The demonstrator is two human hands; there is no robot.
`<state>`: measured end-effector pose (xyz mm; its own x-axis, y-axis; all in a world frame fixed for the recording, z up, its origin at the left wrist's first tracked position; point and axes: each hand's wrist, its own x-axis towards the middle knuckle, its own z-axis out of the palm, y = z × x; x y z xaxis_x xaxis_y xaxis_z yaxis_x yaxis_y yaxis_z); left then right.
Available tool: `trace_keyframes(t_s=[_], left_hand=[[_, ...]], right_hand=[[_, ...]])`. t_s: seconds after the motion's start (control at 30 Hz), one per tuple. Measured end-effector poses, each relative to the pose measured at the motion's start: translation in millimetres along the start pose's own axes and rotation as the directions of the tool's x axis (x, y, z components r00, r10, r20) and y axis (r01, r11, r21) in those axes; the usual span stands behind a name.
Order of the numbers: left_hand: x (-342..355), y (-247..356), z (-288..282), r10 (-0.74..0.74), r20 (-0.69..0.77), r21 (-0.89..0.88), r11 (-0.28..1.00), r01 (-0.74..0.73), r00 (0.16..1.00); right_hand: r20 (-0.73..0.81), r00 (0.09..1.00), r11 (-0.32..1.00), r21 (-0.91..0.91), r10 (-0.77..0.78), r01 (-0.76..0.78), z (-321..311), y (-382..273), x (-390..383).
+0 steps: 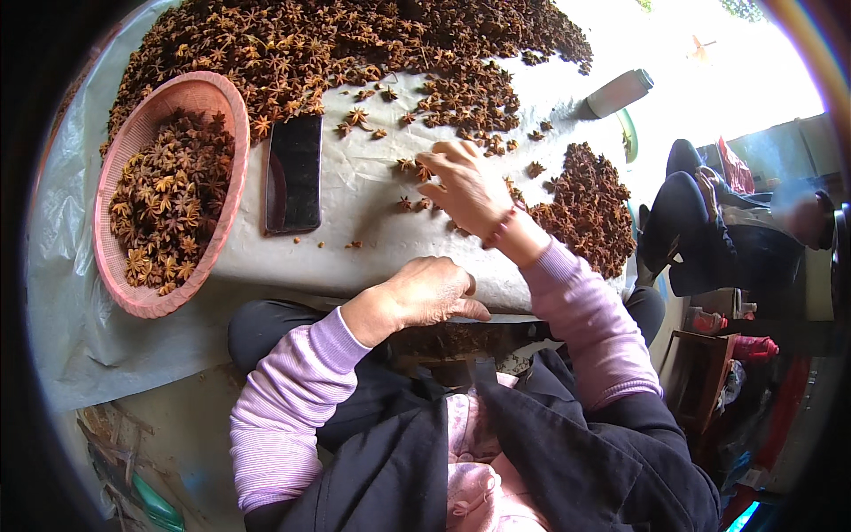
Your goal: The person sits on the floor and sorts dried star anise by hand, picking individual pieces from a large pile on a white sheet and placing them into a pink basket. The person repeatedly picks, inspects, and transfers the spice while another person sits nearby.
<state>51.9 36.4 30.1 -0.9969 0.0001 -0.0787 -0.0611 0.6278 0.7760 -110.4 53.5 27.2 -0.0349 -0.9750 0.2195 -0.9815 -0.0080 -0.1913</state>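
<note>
Over the pale sheeted table, my right hand (470, 189) reaches down among loose star anise (424, 171). Its thumb and forefinger are apart, with pods just beside the fingertips, and I see nothing gripped. My left hand (425, 293) rests at the near table edge, loosely curled, its thumb apart from the fingers and nothing visible between them; the other fingertips are hidden. A smaller heap of star anise (585, 208) lies to the right of my right hand. The big pile of star anise (292, 44) spreads over the far side.
A pink plastic basket (241, 168) with star anise stands tilted at the left, beside a black phone (294, 177). A pale cylindrical bottle (620, 93) lies at the far right. Another person (709, 222) sits beyond the right edge, near a wooden stand (700, 377).
</note>
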Motion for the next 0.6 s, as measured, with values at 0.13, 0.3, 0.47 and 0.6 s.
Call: trace_keyframes(t_s=[0.13,0.3,0.47,0.6], left_hand=[[1.9,-10.9,-4.8,-0.003,-0.030,-0.076,0.997,0.001,1.000],[5.0,-33.3,6.0,0.034,-0.162,0.002,0.999,-0.034,0.986],[6.4,-31.4,0.4,0.041,-0.296,0.019,0.999,-0.037,0.954],[22.2,-54.2,-2.5,-0.173,-0.362,0.149,0.959,0.241,0.916]], right_hand=[[0.073,0.992,0.983,-0.145,-0.099,0.109,48.8,29.6,26.0],[0.152,0.988,0.857,0.508,0.006,-0.084,-29.9,-17.6,84.4],[-0.321,0.944,0.931,0.318,-0.073,0.180,-8.0,-11.6,157.5],[-0.020,1.000,1.000,-0.017,0.000,0.000,67.4,11.2,156.9]])
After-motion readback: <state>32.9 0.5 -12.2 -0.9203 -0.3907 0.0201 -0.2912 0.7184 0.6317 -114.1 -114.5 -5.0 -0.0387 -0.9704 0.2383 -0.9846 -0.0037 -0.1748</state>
